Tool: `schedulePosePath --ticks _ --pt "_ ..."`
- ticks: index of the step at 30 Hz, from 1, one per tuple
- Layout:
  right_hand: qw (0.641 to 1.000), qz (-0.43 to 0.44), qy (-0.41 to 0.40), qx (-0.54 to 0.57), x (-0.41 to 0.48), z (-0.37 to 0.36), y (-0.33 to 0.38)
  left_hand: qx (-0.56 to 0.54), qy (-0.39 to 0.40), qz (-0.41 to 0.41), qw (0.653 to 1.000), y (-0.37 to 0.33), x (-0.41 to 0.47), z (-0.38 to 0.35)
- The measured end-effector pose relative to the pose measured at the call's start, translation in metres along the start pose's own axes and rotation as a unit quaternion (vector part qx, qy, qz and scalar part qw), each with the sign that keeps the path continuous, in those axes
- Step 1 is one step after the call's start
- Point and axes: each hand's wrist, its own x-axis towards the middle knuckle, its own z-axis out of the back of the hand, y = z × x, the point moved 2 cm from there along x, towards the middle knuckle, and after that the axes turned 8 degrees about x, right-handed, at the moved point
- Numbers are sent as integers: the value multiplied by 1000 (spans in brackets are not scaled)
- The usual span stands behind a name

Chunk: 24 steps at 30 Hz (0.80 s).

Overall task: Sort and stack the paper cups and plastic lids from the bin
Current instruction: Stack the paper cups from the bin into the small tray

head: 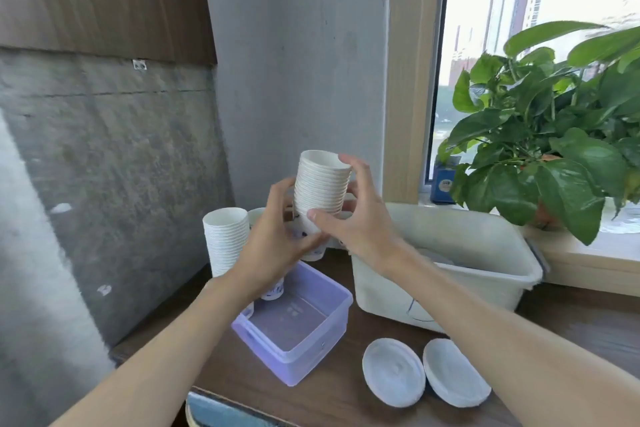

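Note:
A tall stack of white paper cups [322, 180] is held up in the air above the table. My left hand [277, 239] grips its lower part from the left. My right hand [360, 215] wraps it from the right, with fingertips over the top rim and thumb on the side. A second stack of white cups [225, 239] stands on the table at the left. Another cup [257, 215] shows behind it. A cup with blue print [273, 291] peeks out under my left wrist. Two white plastic lids [393, 376] [455, 371] lie side by side near the table's front.
A clear purple plastic box [294, 350] sits open on the brown table. A large whitish bin [450, 295] stands to its right. A leafy potted plant [540, 135] fills the windowsill at the right. A grey wall runs along the left.

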Motion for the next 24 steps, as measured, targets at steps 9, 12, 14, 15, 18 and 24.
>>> schedulePosePath --ticks 9,12,14,15,18,24 --pt "992 -82 17 -94 -29 -58 -54 269 123 46 954 63 -73 47" --pt "984 -114 27 -130 -36 -66 -72 307 199 42 930 73 -86 46" --pt "979 -123 38 -159 -38 -71 -78 303 228 47 924 81 -92 45" --pt "976 -124 44 -176 -38 -73 -80 298 235 50 924 85 -94 45" --pt "958 -127 80 -244 -36 -79 -80 298 248 53 920 94 -95 46" --pt "953 -113 80 -268 -33 -83 -79 312 246 48 916 93 -94 41"
